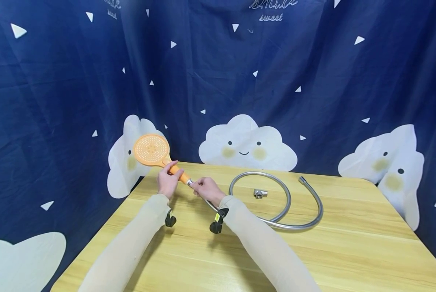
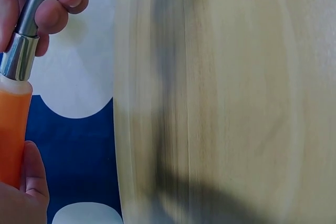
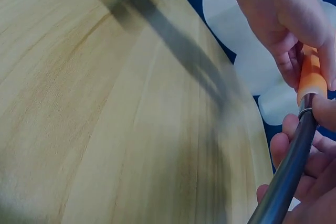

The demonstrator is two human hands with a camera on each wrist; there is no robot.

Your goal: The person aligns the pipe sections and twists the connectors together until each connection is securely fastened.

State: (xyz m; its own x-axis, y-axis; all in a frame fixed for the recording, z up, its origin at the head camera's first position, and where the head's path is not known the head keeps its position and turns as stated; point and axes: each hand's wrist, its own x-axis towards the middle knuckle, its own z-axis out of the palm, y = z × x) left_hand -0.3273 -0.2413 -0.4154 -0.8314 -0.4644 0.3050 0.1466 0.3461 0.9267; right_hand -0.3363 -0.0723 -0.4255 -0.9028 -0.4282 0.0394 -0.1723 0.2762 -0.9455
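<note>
An orange shower head (image 1: 151,150) with a round perforated face is held up over the table's back left part. My left hand (image 1: 168,181) grips its orange handle (image 2: 13,129). With thumb and fingers, my right hand (image 1: 208,190) pinches the silver connector (image 2: 19,59) at the end of a grey metal shower hose (image 3: 286,174). In both wrist views the connector meets the handle's lower end in one line. How far it is threaded on cannot be told. From my right hand the hose runs down to the table and loops there.
A small chrome tee fitting (image 1: 260,193) lies inside the hose's loop on the wooden table (image 1: 364,247). The hose's free end (image 1: 302,179) rests at the back right. A dark blue curtain (image 1: 218,73) with white clouds hangs behind and beside the table.
</note>
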